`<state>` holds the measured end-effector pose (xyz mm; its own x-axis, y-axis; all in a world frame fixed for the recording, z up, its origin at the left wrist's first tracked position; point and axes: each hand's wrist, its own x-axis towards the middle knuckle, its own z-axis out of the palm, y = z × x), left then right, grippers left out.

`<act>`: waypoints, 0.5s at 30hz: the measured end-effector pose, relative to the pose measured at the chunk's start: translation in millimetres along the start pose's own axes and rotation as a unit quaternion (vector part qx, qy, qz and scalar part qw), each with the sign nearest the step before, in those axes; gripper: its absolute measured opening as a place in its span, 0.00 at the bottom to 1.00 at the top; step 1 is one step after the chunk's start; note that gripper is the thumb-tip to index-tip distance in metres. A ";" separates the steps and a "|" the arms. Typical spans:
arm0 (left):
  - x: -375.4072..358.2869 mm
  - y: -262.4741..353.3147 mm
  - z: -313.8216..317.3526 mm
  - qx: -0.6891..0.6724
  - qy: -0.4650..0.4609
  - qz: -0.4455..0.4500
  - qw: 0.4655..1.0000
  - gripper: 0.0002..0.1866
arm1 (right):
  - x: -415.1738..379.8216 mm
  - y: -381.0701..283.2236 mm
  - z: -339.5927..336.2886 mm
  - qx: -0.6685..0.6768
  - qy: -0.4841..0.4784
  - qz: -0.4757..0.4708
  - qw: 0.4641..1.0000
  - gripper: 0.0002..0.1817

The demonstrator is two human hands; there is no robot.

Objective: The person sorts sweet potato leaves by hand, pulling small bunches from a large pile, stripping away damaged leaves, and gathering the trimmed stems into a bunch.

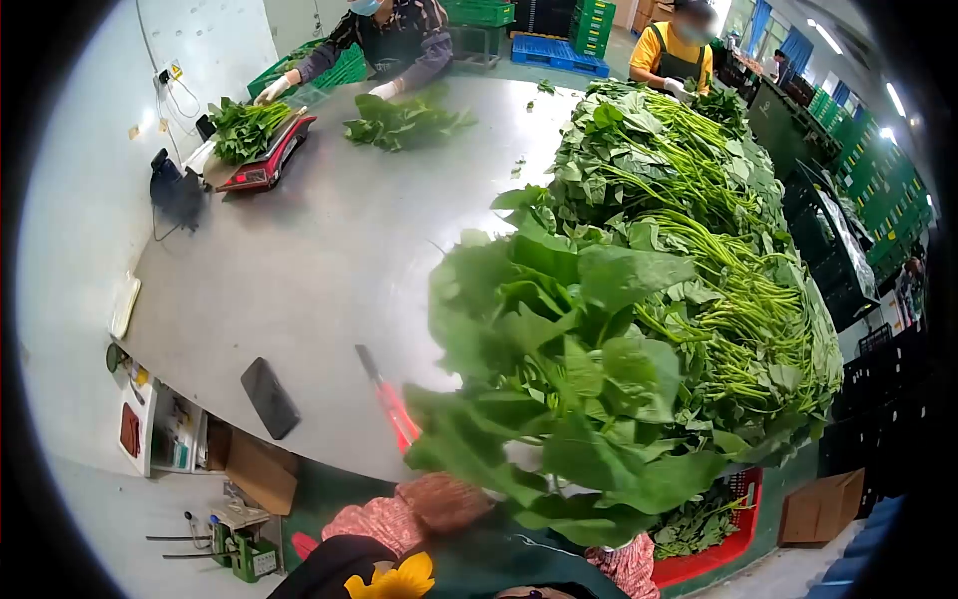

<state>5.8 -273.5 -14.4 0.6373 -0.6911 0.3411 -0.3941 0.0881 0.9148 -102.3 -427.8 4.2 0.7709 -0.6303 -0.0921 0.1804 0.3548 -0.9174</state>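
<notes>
A big bunch of leafy greens (589, 369) is held up close in front of me, above the near edge of the metal table (299, 240). Under its lower edge, a sliver of my right hand (621, 545) shows pale at the end of a pink patterned sleeve; leaves cover its fingers. My left hand (521, 456) is mostly behind the leaves, past a brownish, blurred cuff, and its fingers are hidden. Left of the bunch lies a red-handled tool (399, 419) with a narrow dark blade, like a knife. A black phone (269, 397) rests farther left.
A long heap of stemmed greens (718, 250) fills the table's right side. At the far left, a gloved person (399, 45) reaches to greens on a red scale (264, 172). Another person (674, 55) stands behind the heap. Below right is a red crate (743, 529).
</notes>
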 end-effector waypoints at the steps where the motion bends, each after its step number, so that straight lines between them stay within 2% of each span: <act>1: 4.3 -2.1 8.3 -0.022 0.018 0.003 1.000 0.11 | -0.1 -5.5 7.0 0.011 0.006 -0.017 1.000 0.07; 4: 29.1 -10.6 35.4 -0.135 0.151 0.047 0.978 0.11 | 2.9 -30.2 31.0 0.041 0.021 -0.071 0.996 0.07; 5: 36.2 3.1 28.4 -0.232 0.181 0.055 0.954 0.12 | 3.9 -40.7 35.2 0.051 0.027 -0.090 0.994 0.07; 6: 43.5 17.1 21.2 -0.325 0.210 0.069 0.919 0.13 | 4.3 -57.5 41.6 -0.289 0.055 -0.286 0.912 0.05; 8: 56.0 -11.0 -11.4 -0.093 0.192 -0.119 0.970 0.17 | -3.4 -106.0 54.7 -0.119 0.128 -0.236 0.956 0.08; 9: 58.7 7.4 -35.2 -0.186 0.214 -0.148 0.947 0.18 | 3.0 -114.3 32.7 -0.138 0.154 -0.304 0.930 0.12; 10: 60.0 38.5 -63.6 -0.050 0.203 -0.235 0.949 0.18 | 14.3 -124.4 0.1 -0.150 0.179 -0.368 0.900 0.17; 12: 54.0 35.4 -82.4 -0.012 0.234 -0.171 0.957 0.18 | 23.1 -159.0 -49.4 -0.104 0.285 -0.308 0.902 0.19; 13: 56.8 49.9 -86.6 -0.012 0.258 -0.182 0.949 0.18 | 33.8 -166.8 -82.9 0.039 0.240 -0.282 0.928 0.21; 14: 51.8 38.9 -85.0 -0.048 0.274 -0.130 0.952 0.17 | 43.7 -172.9 -124.8 0.181 0.192 -0.250 0.932 0.23; 15: 47.2 29.6 -86.6 -0.036 0.251 -0.112 0.961 0.20 | 49.0 -172.5 -183.8 0.342 -0.215 -0.059 0.913 0.26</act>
<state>81.6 -241.5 47.6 0.9471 -0.2662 0.1795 -0.1751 0.0402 0.9837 -208.0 -646.8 86.7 0.8632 -0.4146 0.2881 0.5039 0.7424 -0.4416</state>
